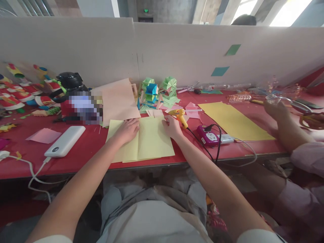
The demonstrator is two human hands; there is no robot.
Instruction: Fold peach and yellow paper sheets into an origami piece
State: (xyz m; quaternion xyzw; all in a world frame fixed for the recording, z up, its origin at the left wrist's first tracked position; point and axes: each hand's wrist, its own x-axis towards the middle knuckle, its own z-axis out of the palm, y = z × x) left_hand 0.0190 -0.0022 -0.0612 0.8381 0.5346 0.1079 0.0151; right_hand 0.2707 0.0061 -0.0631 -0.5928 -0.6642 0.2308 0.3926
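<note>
A pale yellow sheet of paper (pixel 154 141) with a crease down its middle lies near the table's front edge, its lower edges showing more than one layer. My left hand (pixel 128 130) rests flat on its left half, fingers stretched toward the crease. At the sheet's upper right corner, my right hand (pixel 173 127) has its fingers bent round the edge, closed on the paper. Just beyond that hand lies a yellow hot glue gun (pixel 179 116), its cord running toward the table's front edge.
A purple power socket (pixel 208 135) and a deeper yellow sheet (pixel 235 121) lie to the right. Green and blue folded paper pieces (pixel 169 86) stand behind. Leftward are a white power bank (pixel 65 141) and pink paper (pixel 43 135). Another person's hand (pixel 275 109) holds clear plastic far right.
</note>
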